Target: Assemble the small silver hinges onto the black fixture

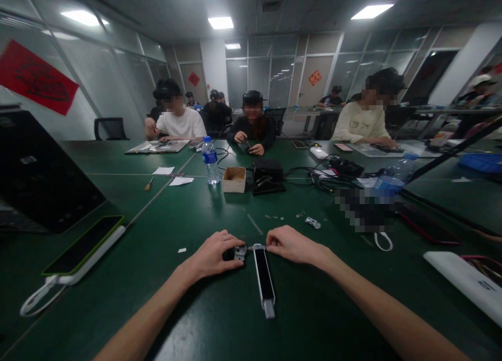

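Note:
My left hand [219, 254] has its thumb and fingers closed around a small silver metal bracket [240, 253] on the green table. Just right of it lies a slim white device with a black face [263, 274], its narrow grey end pointing toward me. A thin metal piece [251, 248] spans the gap between the bracket and the device's far end. My right hand [292, 244] is curled, its fingertips pinched beside that far end; what they grip is too small to make out. Another silver bracket [312, 223] lies beyond my right hand, near several tiny rings.
A water bottle [210, 162], an open cardboard box [234, 180] and a black stand [267, 176] stand ahead. Phones and a white power bank [463, 277] lie at the sides, with a dark monitor [39, 167] at left. Several people sit across the table [188, 319].

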Demonstrator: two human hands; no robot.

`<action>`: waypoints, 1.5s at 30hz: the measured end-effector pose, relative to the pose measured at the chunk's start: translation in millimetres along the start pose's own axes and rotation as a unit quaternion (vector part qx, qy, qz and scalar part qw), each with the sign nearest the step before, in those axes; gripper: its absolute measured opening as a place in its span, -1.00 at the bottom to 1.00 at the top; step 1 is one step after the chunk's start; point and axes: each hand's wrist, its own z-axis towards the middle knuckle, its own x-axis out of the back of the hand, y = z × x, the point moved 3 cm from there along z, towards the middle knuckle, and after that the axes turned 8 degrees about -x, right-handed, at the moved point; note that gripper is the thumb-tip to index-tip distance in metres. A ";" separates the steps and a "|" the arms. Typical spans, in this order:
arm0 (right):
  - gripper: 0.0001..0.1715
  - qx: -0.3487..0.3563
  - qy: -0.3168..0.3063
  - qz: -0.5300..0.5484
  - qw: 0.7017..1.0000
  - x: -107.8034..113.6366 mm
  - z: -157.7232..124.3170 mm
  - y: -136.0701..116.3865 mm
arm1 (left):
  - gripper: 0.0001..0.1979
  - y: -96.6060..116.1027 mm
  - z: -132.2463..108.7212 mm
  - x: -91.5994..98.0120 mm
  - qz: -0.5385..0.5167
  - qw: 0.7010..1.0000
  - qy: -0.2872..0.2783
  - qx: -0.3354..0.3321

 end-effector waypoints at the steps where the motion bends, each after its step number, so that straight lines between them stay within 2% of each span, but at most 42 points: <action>1: -0.78 -0.003 -0.002 0.003 1.000 -0.1 0.2 0.1 | -0.58 0.5 0.3 -0.1 0.001 1.000 0.002 0.001; 12: -0.82 -0.008 -0.002 0.022 1.000 -5.9 0.1 0.6 | -0.62 8.8 1.2 -10.8 -0.010 1.000 0.025 0.001; 17: -0.80 0.008 -0.006 0.021 1.000 7.8 -1.5 6.0 | -0.64 8.6 -0.3 -14.0 -0.002 1.000 0.031 0.001; 19: -0.75 -0.013 0.031 -0.003 0.999 22.9 -3.1 17.0 | -0.62 8.5 -0.5 -14.2 -0.006 0.999 0.032 0.006; 22: -0.71 -0.097 0.118 -0.091 0.984 48.4 -6.1 43.3 | -0.63 8.9 -0.4 -13.8 -0.017 0.999 0.040 0.016; 24: -0.71 -0.158 0.133 -0.139 0.969 58.5 -7.1 62.7 | -0.73 8.2 -0.3 -13.8 -0.018 0.998 0.058 0.028; 27: -0.79 -0.203 0.089 -0.127 0.967 58.6 -4.4 85.8 | -0.81 5.3 0.0 -16.5 -0.007 0.996 0.082 0.038; 30: -0.89 -0.182 0.049 -0.086 0.978 52.1 1.9 96.1 | -0.83 3.1 1.3 -20.8 0.014 0.996 0.089 0.023; 32: -0.90 -0.182 0.056 -0.081 0.979 51.5 5.8 99.8 | -0.84 3.1 2.5 -22.4 0.028 0.995 0.095 0.013; 37: -0.80 -0.250 0.088 -0.100 0.959 61.4 6.3 106.5 | -0.85 6.2 6.2 -23.3 0.052 0.993 0.110 0.000; 42: -0.81 -0.252 0.040 -0.071 0.964 60.5 -2.2 92.9 | -0.84 4.0 7.8 -26.1 0.058 0.991 0.120 -0.010; 45: -0.80 -0.203 -0.012 -0.020 0.979 46.9 -3.8 70.0 | -0.84 2.4 7.5 -28.0 0.063 0.991 0.120 -0.017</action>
